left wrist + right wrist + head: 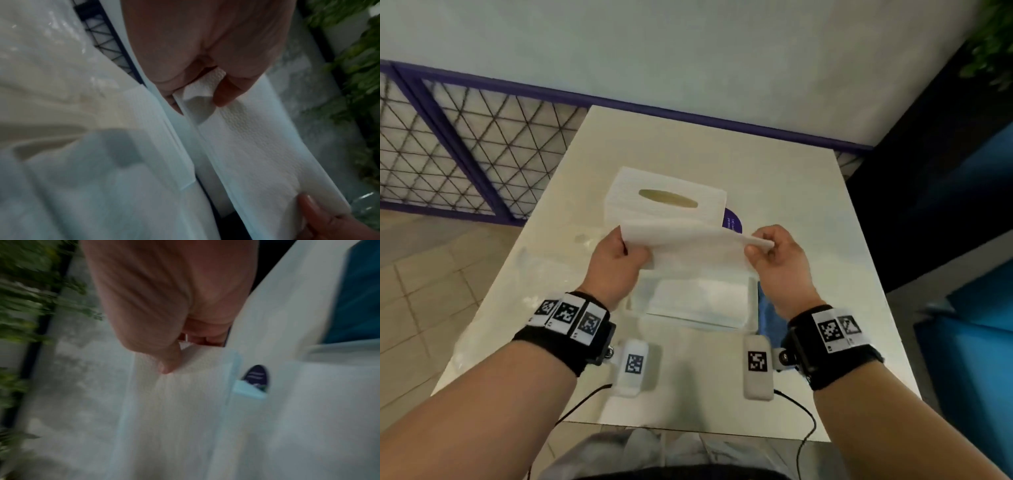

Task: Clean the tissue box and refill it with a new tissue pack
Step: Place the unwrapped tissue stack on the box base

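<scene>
A white tissue box cover (666, 197) with an oval slot stands at mid-table. In front of it lies the box's tray (751, 301) holding a stack of white tissues (695, 301). Above the tray, a single white tissue (690, 240) is stretched between both hands. My left hand (616, 260) pinches its left end, seen as a crumpled corner of tissue (203, 86) between thumb and fingers in the left wrist view. My right hand (774, 257) pinches the right end, its thumb lying on the tissue (185, 394) in the blurred right wrist view.
A purple round sticker (732, 221) shows behind the cover on the white table (808, 212). A blue cloth (767, 315) lies right of the tray. Clear plastic wrap (534, 274) lies at the left. Blue seats (969, 308) stand right, a mesh railing (465, 147) left.
</scene>
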Demonstrator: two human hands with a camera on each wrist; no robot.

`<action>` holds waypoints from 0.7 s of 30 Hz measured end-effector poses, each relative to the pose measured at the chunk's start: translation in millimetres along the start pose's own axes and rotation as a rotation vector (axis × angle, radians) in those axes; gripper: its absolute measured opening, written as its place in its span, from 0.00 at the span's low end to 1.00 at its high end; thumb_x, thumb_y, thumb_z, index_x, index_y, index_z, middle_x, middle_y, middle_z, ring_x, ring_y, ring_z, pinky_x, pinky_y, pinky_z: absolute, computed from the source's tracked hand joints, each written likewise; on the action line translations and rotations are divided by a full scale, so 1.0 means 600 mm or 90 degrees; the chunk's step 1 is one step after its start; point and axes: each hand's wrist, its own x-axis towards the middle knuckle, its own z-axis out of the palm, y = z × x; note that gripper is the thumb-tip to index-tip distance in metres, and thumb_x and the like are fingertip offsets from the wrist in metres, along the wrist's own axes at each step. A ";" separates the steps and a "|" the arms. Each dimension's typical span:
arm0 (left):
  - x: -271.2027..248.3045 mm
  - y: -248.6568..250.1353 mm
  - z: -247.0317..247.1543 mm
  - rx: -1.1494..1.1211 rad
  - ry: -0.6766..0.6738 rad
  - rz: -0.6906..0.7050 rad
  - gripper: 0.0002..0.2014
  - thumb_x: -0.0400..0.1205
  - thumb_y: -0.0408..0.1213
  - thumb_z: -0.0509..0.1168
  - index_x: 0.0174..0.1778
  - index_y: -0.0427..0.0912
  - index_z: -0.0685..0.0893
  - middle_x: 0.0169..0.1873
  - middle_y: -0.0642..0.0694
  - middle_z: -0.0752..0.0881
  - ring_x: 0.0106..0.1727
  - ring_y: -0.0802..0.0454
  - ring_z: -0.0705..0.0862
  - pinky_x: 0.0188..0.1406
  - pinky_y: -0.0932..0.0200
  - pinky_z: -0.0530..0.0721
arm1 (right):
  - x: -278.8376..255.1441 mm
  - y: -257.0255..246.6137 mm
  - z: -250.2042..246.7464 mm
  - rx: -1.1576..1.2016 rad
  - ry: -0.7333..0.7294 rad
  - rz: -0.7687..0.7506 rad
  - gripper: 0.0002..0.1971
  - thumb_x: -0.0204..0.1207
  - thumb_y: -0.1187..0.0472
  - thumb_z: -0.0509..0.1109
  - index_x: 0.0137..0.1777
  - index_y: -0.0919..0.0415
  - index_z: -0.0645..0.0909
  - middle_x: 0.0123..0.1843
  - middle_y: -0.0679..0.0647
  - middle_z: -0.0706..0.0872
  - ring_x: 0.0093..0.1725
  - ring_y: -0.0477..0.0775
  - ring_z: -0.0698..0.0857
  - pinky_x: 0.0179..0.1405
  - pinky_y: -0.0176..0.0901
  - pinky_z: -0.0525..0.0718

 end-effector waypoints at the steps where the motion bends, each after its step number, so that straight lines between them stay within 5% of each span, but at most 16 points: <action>1: -0.001 -0.012 0.007 0.026 -0.003 -0.006 0.16 0.73 0.25 0.63 0.47 0.53 0.83 0.46 0.50 0.87 0.50 0.50 0.84 0.52 0.56 0.83 | -0.009 0.024 0.003 0.000 -0.001 0.017 0.15 0.76 0.67 0.68 0.38 0.44 0.74 0.36 0.47 0.81 0.38 0.52 0.79 0.43 0.49 0.78; 5: -0.008 -0.052 0.025 0.170 -0.031 -0.024 0.14 0.77 0.24 0.62 0.52 0.46 0.78 0.41 0.44 0.83 0.44 0.44 0.82 0.47 0.48 0.83 | -0.025 0.087 0.027 -0.033 -0.031 0.102 0.13 0.76 0.67 0.67 0.45 0.45 0.74 0.36 0.48 0.81 0.37 0.53 0.80 0.38 0.42 0.78; 8: -0.007 -0.057 0.032 0.227 -0.026 -0.019 0.14 0.78 0.28 0.65 0.59 0.42 0.77 0.47 0.45 0.84 0.49 0.45 0.82 0.52 0.51 0.81 | -0.014 0.100 0.033 -0.014 -0.020 0.144 0.11 0.77 0.65 0.64 0.55 0.49 0.75 0.42 0.58 0.87 0.45 0.62 0.86 0.47 0.52 0.85; 11: 0.003 -0.045 0.027 0.254 -0.006 0.017 0.13 0.78 0.32 0.67 0.59 0.39 0.78 0.48 0.44 0.85 0.49 0.45 0.83 0.49 0.56 0.78 | 0.003 0.084 0.022 -0.013 0.004 0.126 0.11 0.76 0.64 0.66 0.57 0.55 0.75 0.48 0.54 0.89 0.49 0.58 0.88 0.54 0.53 0.86; 14: 0.013 -0.041 0.018 0.310 0.012 -0.008 0.15 0.78 0.37 0.68 0.60 0.40 0.79 0.46 0.43 0.86 0.46 0.44 0.84 0.44 0.54 0.81 | 0.015 0.074 0.011 -0.036 -0.004 0.142 0.20 0.74 0.63 0.70 0.66 0.55 0.73 0.44 0.48 0.86 0.43 0.51 0.87 0.43 0.42 0.86; 17: 0.008 -0.049 0.015 0.364 -0.020 -0.058 0.20 0.79 0.38 0.68 0.67 0.41 0.77 0.47 0.48 0.83 0.45 0.48 0.82 0.42 0.56 0.80 | 0.013 0.083 0.015 -0.075 -0.050 0.175 0.25 0.74 0.64 0.71 0.70 0.56 0.70 0.35 0.45 0.79 0.33 0.41 0.80 0.28 0.28 0.75; 21: 0.006 -0.063 0.015 0.439 -0.047 -0.054 0.21 0.80 0.39 0.67 0.69 0.39 0.76 0.51 0.46 0.82 0.50 0.47 0.81 0.50 0.58 0.76 | 0.007 0.097 0.026 -0.114 -0.068 0.218 0.28 0.74 0.63 0.71 0.73 0.56 0.67 0.34 0.43 0.77 0.36 0.43 0.79 0.34 0.32 0.76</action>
